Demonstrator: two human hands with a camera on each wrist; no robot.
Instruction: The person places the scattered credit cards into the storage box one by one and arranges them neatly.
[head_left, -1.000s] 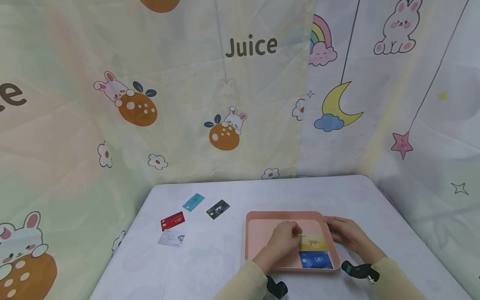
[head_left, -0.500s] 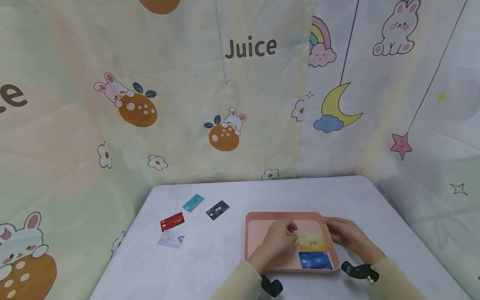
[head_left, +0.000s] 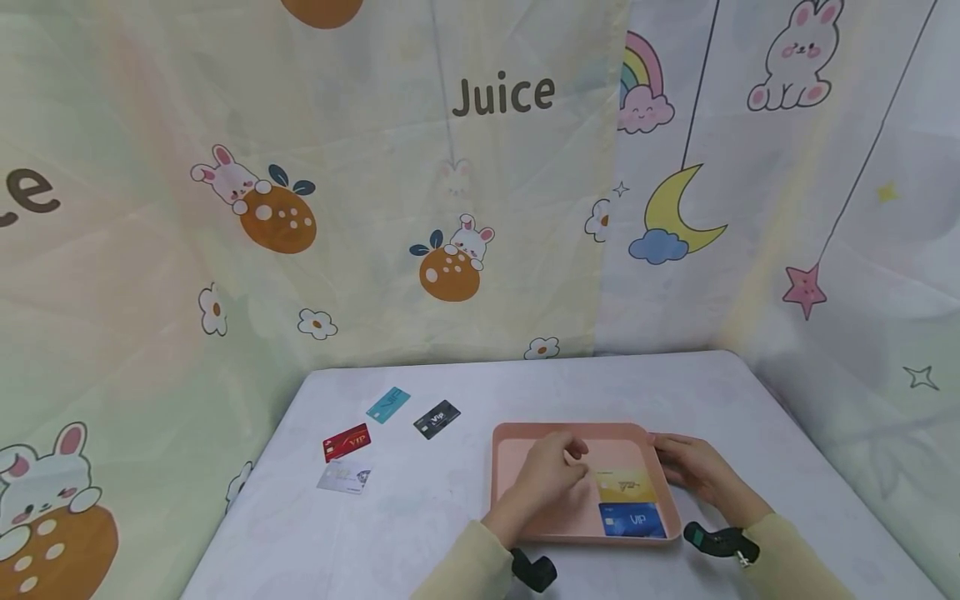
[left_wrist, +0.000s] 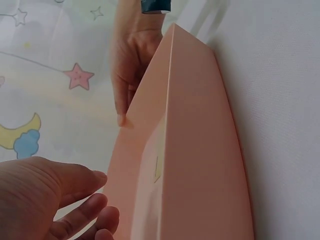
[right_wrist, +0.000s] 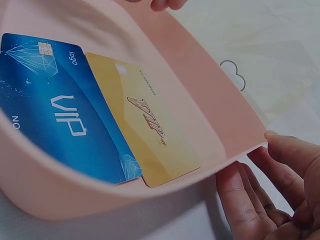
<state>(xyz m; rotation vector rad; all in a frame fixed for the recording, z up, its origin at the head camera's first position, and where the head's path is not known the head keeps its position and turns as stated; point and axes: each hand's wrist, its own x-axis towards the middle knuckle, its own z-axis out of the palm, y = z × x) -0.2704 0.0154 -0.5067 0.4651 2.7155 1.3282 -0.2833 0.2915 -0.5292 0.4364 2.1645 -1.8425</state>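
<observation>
A pink tray (head_left: 517, 432) lies at the right front of the white table. Inside it, a gold VIP card (head_left: 626, 485) sits just behind a blue VIP card (head_left: 632, 520), both face up against the tray's right side. Over the tray's left half hovers my left hand (head_left: 546, 473), its fingers loosely bent; in the left wrist view the thumb stands apart from the fingers (left_wrist: 82, 212), with nothing between them. My right hand (head_left: 701, 471) holds the tray's right rim, thumb on top and fingers (right_wrist: 240, 200) against the outer wall, as the right wrist view shows.
Toward the left of the table (head_left: 270, 533) lie a teal card (head_left: 388, 405), a black VIP card (head_left: 437, 419), a red VIP card (head_left: 346, 442) and a silver card (head_left: 343, 477). The red and silver ones touch or nearly touch. Printed curtains (head_left: 360, 183) hang behind the table.
My left hand has drawn back leftward, away from the gold card, and its fingers have loosened. The right hand stays on the rim, and the cards have not moved.
</observation>
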